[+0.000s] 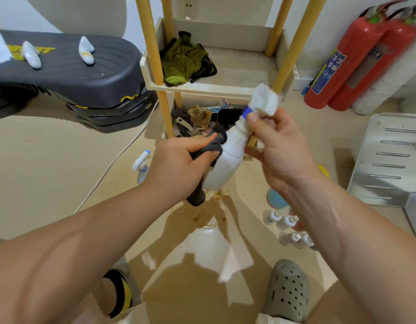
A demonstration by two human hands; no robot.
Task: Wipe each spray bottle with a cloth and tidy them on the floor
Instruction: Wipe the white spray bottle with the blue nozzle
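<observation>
I hold a white spray bottle (228, 157) tilted in the air above the floor, with a blue collar and a white head (265, 100) pointing up and to the right. My right hand (279, 146) pinches its neck just under the collar. My left hand (179, 164) grips a dark grey cloth (213, 146) and presses it against the bottle's left side; the cloth's end hangs down below my hand. Another white spray bottle (141, 163) with a blue tip stands on the floor to the left. Several small clear bottles (286, 226) stand on the floor under my right forearm.
A wooden shelf unit (225, 87) stands straight ahead with a green rag (186, 59) on it and clutter below. Two red fire extinguishers (352, 64) lean at the right wall. A grey step platform (69, 73) lies left, a metal panel (389, 160) right, and white paper (214, 249) between my feet.
</observation>
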